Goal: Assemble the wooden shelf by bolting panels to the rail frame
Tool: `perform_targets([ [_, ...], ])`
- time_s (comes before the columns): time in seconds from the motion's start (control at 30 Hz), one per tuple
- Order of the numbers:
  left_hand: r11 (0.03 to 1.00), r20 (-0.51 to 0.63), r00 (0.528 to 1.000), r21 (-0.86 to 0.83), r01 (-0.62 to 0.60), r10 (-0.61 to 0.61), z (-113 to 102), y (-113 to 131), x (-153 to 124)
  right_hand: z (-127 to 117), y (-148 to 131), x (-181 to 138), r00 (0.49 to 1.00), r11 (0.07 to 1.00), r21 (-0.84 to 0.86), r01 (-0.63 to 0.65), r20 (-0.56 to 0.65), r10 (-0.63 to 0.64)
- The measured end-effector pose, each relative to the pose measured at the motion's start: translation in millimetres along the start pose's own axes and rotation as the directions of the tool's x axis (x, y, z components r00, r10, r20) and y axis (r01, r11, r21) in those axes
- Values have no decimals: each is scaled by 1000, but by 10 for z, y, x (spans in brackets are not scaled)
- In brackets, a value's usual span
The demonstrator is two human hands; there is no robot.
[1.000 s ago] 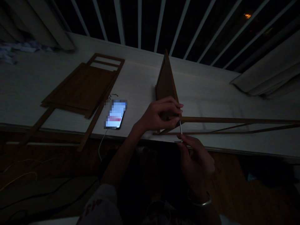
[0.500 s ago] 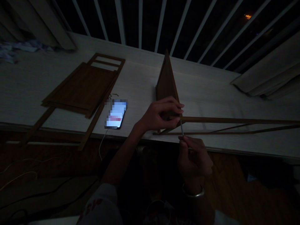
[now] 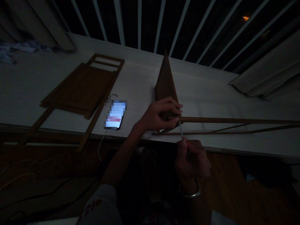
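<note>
In dim light my left hand [image 3: 160, 115] grips the near corner of an upright brown wooden panel [image 3: 166, 79], where a long thin wooden rail frame [image 3: 234, 120] meets it. My right hand [image 3: 193, 157], with a metal bangle at the wrist, is closed on a thin metal tool [image 3: 181, 129] like a hex key. The tool's tip points up into the joint just below my left fingers.
Flat wooden panels and frame pieces [image 3: 82, 86] lie at the left on the pale ledge [image 3: 211, 93]. A lit phone [image 3: 115, 114] with a white cable lies beside them, with small screws [image 3: 113, 94] nearby. White railing bars [image 3: 139, 23] stand behind. Cables cross the dark floor.
My right hand has turned and dropped slightly, tilting the tool at the joint. My left hand and the panel have stayed where they were.
</note>
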State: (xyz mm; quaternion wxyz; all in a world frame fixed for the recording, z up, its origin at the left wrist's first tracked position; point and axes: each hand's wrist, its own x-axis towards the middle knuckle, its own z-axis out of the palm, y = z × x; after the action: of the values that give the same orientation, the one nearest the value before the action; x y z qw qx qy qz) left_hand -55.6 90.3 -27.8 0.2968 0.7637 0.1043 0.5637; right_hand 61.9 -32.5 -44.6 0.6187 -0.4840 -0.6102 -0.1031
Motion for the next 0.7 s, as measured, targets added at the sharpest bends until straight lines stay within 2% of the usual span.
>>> perform_targets([
  [0.27, 1000, 13, 1000, 10, 2, -2, -7, -5, 0, -32, -4, 67, 987, 998, 46, -34, 158, 27],
  [0.43, 1000, 11, 1000, 22, 19, -19, -7, -4, -2, -54, -32, 103, 974, 996, 26, -80, 214, 73],
  [0.6, 1000, 11, 1000, 14, 5, -5, -8, 0, 4, -74, 11, 54, 973, 986, -59, -153, 166, 161],
  [0.7, 1000, 11, 1000, 17, -2, 2, -10, 11, 9, -77, 50, -5, 978, 987, -57, -149, 136, 155],
])
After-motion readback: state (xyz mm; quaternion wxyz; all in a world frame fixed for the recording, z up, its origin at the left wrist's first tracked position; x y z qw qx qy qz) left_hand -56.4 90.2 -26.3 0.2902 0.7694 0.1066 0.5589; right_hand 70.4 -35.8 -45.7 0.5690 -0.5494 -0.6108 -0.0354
